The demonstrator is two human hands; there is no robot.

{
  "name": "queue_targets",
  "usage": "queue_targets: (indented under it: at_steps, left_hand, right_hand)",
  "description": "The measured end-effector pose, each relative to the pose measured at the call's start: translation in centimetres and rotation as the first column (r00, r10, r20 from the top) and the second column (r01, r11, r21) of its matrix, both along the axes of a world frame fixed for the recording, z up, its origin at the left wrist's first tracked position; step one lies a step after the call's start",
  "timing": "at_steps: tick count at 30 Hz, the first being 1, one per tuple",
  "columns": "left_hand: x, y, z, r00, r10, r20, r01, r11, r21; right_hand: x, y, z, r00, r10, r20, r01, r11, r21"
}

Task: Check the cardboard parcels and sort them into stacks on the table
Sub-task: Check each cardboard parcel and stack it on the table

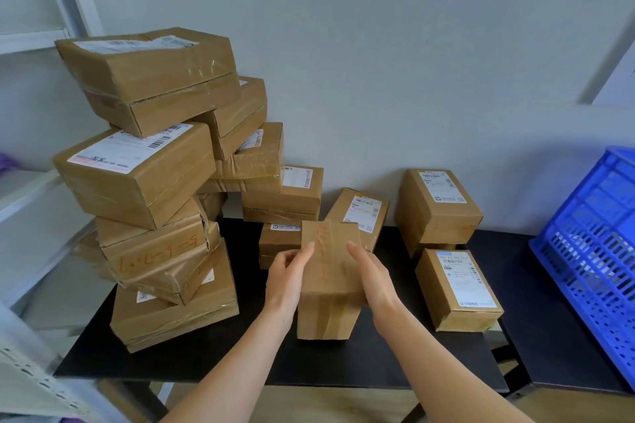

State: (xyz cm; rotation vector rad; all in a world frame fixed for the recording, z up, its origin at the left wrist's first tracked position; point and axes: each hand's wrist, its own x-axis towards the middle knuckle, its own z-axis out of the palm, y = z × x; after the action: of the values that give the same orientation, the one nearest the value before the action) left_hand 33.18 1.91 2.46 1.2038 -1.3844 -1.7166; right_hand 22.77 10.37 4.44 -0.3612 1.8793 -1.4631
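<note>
Sorting step, head view. A parcel (330, 285) is held in the air over the middle of the black table (206, 357), long axis pointing away from the person, its taped face with orange writing turned up. The left hand (288, 271) grips the left edge with bent fingers and the thumb on top. The right hand (372, 276) lies along the right side, fingers close to straight and pressed flat against the cardboard; the thumb is hidden. The step in hand appears to be the check — no label shows on the upper face, so the parcel probably needs turning until one does.

To do this well, roll the parcel between both palms rather than shifting the grip, keeping it low over bare table. The tall stack (147, 182) at left leans and overhangs its base, so adding to it risks a slide. The low stacks (438, 208) at the back right look steadier. Set the parcel down flat and square to the one below, label up. The blue crate (591, 251) stands at far right.
</note>
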Motion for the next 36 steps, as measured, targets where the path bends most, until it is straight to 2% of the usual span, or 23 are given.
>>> queue_targets:
  at_steps: [9, 24, 36]
  left_hand:
    - [-0.2, 0.5, -0.3, 0.989, -0.045, 0.14, 0.051, 0.998, -0.036]
    - [-1.2, -0.9, -1.0, 0.97, -0.107, 0.219, 0.116, 0.993, -0.027]
    - [-1.2, -2.3, -1.1, 0.983, -0.15, 0.104, 0.133, 0.979, 0.152]
  right_hand:
    - [0.3, 0.0, -0.6, 0.998, 0.058, 0.002, -0.058, 0.996, 0.062]
    - [-0.2, -0.7, -0.3, 0.995, 0.035, 0.093, -0.048, 0.988, 0.145]
    - [-0.7, -1.1, 0.0, 0.989, 0.078, 0.125, -0.103, 0.972, 0.212]
